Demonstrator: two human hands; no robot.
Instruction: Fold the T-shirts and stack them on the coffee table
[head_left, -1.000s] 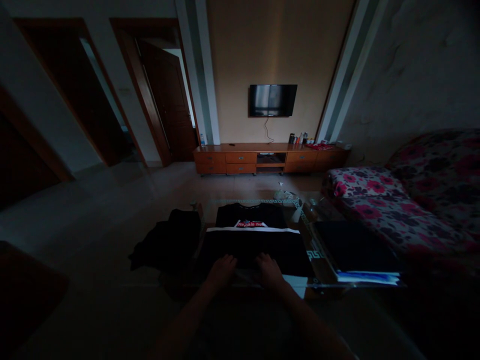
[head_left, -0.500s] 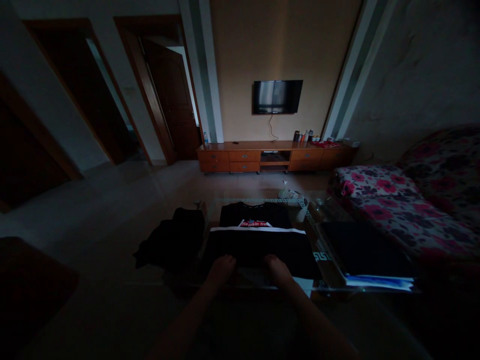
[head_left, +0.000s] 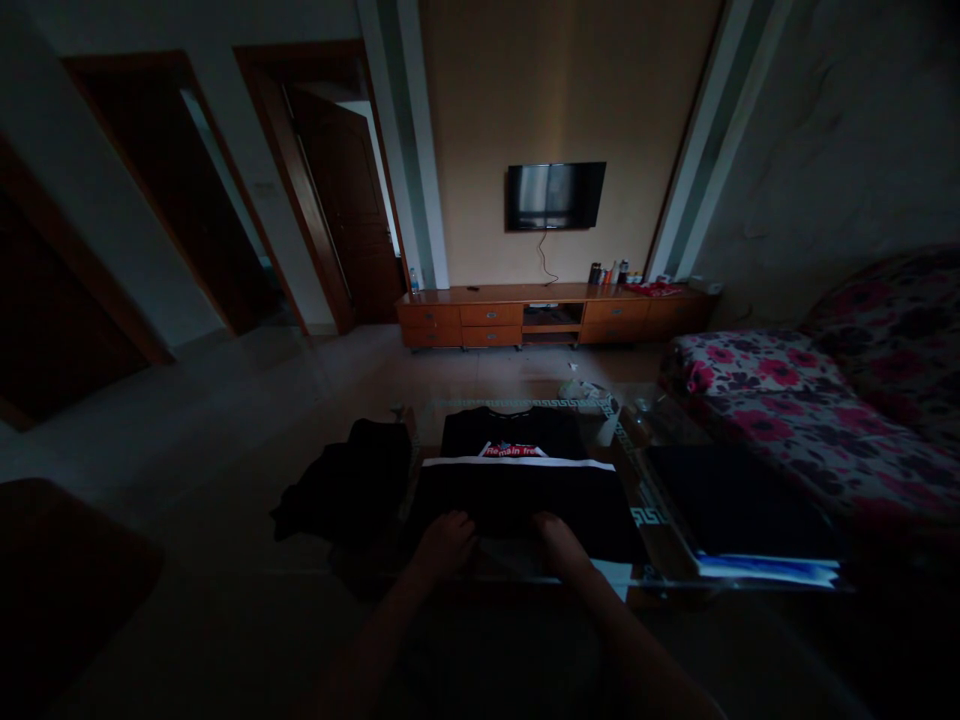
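Observation:
A black T-shirt with a red and white "Remain free" print lies flat on a glass table, its collar at the far side. Its near part is folded over, and a white strip crosses it just below the print. My left hand has its fingers curled on the near edge of the folded cloth. To its right, my right hand grips the same edge, a short gap away. The fingertips of both hands are partly hidden in the dark fabric.
Dark crumpled clothing lies at the table's left. On the right rests a stack of folded dark cloth with blue and white layers beneath. Beyond stand a flowered sofa and a low wooden cabinet under a television.
The view has shifted very slightly. Both hands stay at the near edge of the T-shirt, with hardly any movement.

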